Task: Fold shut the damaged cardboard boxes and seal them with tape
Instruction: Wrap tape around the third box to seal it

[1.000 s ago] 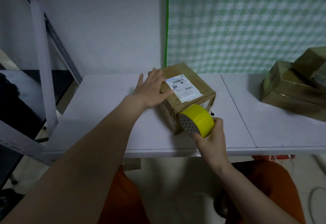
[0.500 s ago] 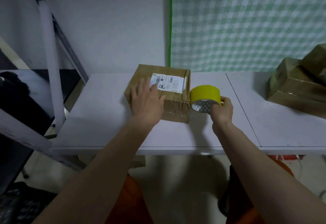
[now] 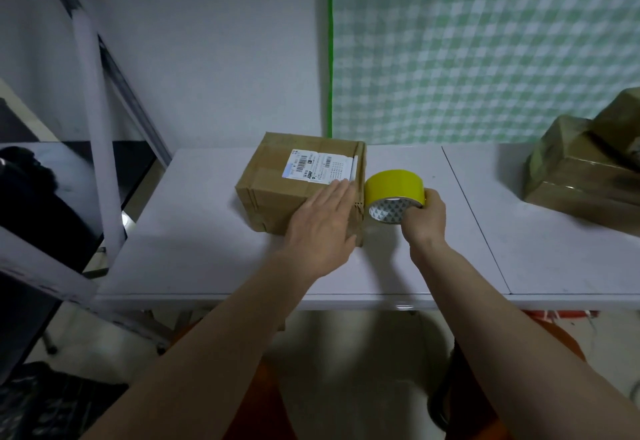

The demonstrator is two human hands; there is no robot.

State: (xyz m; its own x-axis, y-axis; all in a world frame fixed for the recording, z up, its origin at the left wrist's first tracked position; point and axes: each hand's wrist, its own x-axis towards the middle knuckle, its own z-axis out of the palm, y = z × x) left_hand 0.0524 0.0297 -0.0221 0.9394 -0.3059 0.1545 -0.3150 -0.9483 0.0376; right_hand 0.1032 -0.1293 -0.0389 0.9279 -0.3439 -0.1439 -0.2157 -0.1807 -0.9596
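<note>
Yellow tape roll [image 3: 394, 186] in right grip [image 3: 423, 219]

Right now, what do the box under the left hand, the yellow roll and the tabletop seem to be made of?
Box: brown corrugated cardboard, matte; creased layered edges, paper label.
Yellow roll: glossy plastic tape, probably on a printed card core.
Tabletop: smooth white panel with a faint sheen, likely laminate or plastic; the seam suggests separate sections.

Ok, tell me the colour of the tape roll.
Yellow tape roll, clearest in the head view.
</note>
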